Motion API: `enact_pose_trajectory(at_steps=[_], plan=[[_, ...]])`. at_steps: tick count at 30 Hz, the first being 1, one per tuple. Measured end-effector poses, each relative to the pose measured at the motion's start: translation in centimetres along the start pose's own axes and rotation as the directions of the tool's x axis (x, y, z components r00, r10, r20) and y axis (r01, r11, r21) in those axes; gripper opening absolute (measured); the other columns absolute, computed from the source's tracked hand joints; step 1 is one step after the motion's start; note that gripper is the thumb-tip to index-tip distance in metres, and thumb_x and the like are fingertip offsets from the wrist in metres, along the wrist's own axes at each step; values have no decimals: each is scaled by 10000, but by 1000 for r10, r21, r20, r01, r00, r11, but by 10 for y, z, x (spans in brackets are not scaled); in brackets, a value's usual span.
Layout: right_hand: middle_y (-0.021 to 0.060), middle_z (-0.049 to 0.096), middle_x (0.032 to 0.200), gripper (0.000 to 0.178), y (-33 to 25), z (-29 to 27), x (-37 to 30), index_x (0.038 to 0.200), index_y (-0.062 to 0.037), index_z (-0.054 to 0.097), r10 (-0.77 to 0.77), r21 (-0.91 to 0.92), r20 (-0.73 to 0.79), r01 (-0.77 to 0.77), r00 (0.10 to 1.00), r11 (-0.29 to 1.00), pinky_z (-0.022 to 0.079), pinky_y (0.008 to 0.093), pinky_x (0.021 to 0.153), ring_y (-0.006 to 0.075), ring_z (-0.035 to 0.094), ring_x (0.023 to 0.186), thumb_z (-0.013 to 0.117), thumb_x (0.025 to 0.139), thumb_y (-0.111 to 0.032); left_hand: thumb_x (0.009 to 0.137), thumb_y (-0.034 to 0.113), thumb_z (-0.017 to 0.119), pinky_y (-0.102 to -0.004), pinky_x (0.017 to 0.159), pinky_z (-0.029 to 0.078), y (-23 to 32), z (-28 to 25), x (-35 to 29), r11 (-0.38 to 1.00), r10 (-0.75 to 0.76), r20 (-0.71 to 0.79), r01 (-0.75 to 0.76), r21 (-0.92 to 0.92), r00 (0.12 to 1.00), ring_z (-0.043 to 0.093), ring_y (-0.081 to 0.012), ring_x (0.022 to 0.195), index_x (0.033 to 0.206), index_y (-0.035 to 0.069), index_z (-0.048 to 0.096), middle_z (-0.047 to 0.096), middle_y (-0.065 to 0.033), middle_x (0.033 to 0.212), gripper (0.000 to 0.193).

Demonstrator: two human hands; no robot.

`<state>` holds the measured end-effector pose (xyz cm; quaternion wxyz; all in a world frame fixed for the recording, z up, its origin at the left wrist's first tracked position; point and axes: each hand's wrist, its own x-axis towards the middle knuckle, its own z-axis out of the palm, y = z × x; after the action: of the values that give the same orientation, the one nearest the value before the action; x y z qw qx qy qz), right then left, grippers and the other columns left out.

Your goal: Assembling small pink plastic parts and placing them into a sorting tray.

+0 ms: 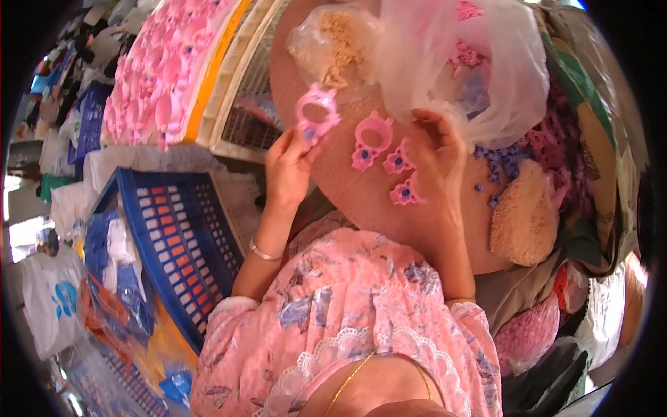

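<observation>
Pink ring [316,115] is pinched in my left hand [286,167], raised over the board [361,201]. My right hand [439,149] hangs loosely curled above three finished pieces [392,163], grasping nothing. Best to pinch by the rim, keeping the centre clear.

Upper left: a tilted tray [208,76] heaped with pink plastic parts [156,69], its yellow edge against a cream lattice crate [243,104]. Left: a blue slotted basket [182,229] holding blue and clear plastic bags [114,257]. Top centre: a clear bag of tan pieces [333,42] beside a large translucent bag [486,69] containing pink items. Right: a tan heap [524,219], with small blue pieces [504,163] scattered just above it. Lower right: a bag of pink parts [528,333]. Far left: a white bag with a blue mark [52,299].
</observation>
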<state>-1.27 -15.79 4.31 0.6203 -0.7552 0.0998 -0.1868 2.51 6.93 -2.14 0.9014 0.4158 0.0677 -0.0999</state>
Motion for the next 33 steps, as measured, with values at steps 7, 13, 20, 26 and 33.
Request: enact_pose_trajectory(at_steps=[7,13,20,26,33], plan=[[214,662,961,192,38,-74,138,982,-3,676,-188,-730,-34,104,982,676,501,397,776,362,649,888,557,836,-42,963,173,574,-411,926,561,9,4,1,962,-211,-30,202,-182,977,656,-289,1021,1107,-35,600,654,-171,1105,254],[233,641,908,193,103,-39,167,885,-46,666,-264,-805,240,343,934,484,504,504,738,402,635,862,497,855,-135,958,163,580,-414,913,570,13,29,-2,945,-278,43,281,-166,960,672,-294,980,1079,-48,612,664,-171,1079,245],[245,627,953,186,105,-40,179,991,-40,620,-171,-859,240,291,956,422,529,505,737,424,654,852,520,862,-130,943,128,598,-413,858,583,13,47,4,943,-283,86,293,-157,955,678,-249,881,1034,-8,657,677,-117,915,174],[307,540,1093,303,112,-65,156,1139,-47,561,-221,-863,290,354,931,360,514,495,787,475,606,933,534,839,-77,923,125,631,-372,804,606,9,53,6,945,-288,84,297,-139,954,677,-210,824,1011,4,672,668,-86,859,155],[252,592,1011,299,99,-82,142,1115,-23,548,-100,-696,267,264,958,668,488,397,779,331,604,902,629,840,-107,930,87,605,-395,882,583,5,46,3,931,-298,179,327,-163,938,673,-268,933,1014,-34,655,675,-142,941,155]])
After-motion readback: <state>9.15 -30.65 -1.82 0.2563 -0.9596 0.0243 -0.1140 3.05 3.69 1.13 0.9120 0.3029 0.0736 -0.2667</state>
